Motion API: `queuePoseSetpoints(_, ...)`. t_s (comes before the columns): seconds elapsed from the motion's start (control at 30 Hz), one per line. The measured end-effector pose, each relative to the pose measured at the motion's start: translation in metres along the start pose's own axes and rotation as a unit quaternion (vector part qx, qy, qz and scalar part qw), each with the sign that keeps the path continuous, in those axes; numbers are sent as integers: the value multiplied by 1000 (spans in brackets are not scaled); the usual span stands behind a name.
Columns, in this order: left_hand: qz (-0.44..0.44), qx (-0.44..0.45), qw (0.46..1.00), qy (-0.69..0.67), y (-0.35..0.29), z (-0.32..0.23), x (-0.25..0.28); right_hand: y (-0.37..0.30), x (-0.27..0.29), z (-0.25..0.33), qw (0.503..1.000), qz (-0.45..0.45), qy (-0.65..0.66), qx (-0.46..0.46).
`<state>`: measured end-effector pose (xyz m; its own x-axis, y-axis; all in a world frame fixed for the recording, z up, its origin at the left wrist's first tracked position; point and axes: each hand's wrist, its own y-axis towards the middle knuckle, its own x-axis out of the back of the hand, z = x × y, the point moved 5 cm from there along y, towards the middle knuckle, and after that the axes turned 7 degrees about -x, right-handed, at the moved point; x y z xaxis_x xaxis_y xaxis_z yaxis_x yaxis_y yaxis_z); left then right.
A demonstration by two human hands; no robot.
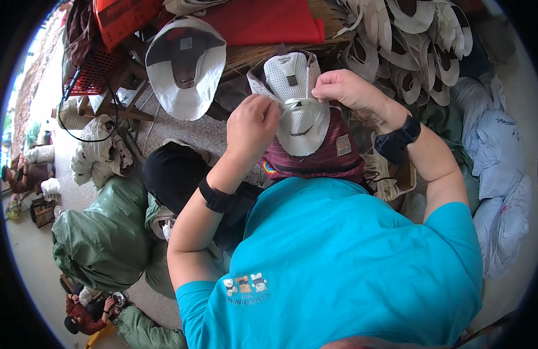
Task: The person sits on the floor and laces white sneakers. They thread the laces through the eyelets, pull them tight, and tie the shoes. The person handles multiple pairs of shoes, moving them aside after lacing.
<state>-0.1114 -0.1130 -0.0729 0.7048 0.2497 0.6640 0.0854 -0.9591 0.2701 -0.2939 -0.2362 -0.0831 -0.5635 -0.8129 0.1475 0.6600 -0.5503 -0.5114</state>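
Note:
In front of my chest lies a white mesh shoe upper (302, 127), its padded tongue (287, 72) pointing away from me and its rounded toe toward me. It rests against a maroon striped cloth bag (315, 156). My left hand (254, 123) is closed at the upper's left edge; its fingertips are partly hidden and what they grip cannot be made out. On the other side, my right hand (347, 92) pinches thumb and forefinger at the right lacing edge, seemingly on a thin white lace. A pale strand crosses the upper between both hands.
Another white upper (187, 96) lies at the far left beside red cloth (269, 23). Bundled pale uppers (417, 52) hang at the far right. Green sacks (103, 238) stand left, white sacks (501, 157) right. A basket with white laces (385, 180) is by my right side. People sit farther left.

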Motion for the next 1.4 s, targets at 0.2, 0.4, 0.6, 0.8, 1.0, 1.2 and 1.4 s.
queuePoseSetpoints(0.2, 45, -77, 990, 105, 13, -22, 19, -27, -13, 53, 833, -172, -461, 253)
queuePoseSetpoints(0.4, 113, -216, 965, 93, 28, -25, 36, -37, -19, 77, 802, -116, -452, 372)
queuePoseSetpoints(0.6, 130, -235, 959, 85, 38, -8, 26, -18, -12, 81, 811, -19, -513, 282)
queuePoseSetpoints(0.8, 110, -45, 993, -19, 41, 7, 14, -12, -6, 77, 775, 5, -536, 336)
queuePoseSetpoints(1.0, -34, 68, 985, -152, 32, 17, 0, -16, -2, 80, 834, -13, -446, 323)
queuePoseSetpoints(1.2, -126, 165, 886, -414, 31, -3, 12, -20, -35, 65, 828, -77, -446, 330)
queuePoseSetpoints(1.4, -67, 80, 841, -530, 33, -34, 45, -24, -26, 79, 926, -42, -332, 177)
